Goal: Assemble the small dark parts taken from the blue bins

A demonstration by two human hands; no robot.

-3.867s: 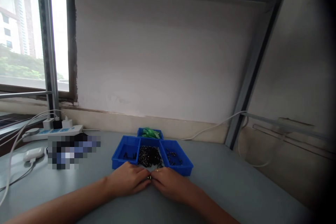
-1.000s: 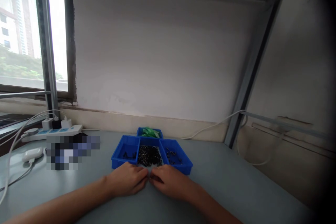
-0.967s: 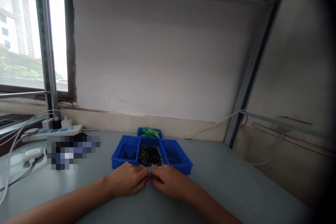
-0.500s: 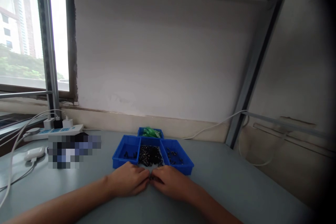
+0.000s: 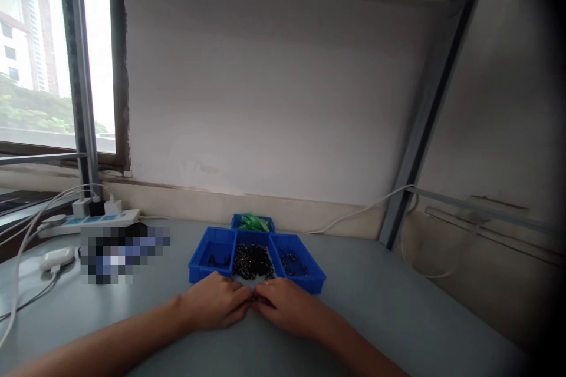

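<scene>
My left hand (image 5: 219, 301) and my right hand (image 5: 285, 305) meet just above the table, fingertips pinched together around something small and dark that is mostly hidden. Right beyond them lies a pile of small dark metal parts (image 5: 253, 260), between two blue bins. The left blue bin (image 5: 200, 273) holds a few black pieces (image 5: 217, 260). In the right blue bin (image 5: 313, 285) are several small screw-like pieces (image 5: 294, 264). Behind the pile, a further blue bin (image 5: 233, 221) contains green plastic bags (image 5: 254, 222).
On the left stand a white power strip (image 5: 95, 221) with plugs and cables, and a white charger-like case (image 5: 57, 258). A blurred-out item (image 5: 124, 253) lies near them. A grey metal post (image 5: 400, 212) rises at the table's right rear, with the wall behind.
Both hands stay pinched together in nearly the same place, with only slight finger movement. The whole view has shifted very slightly.
</scene>
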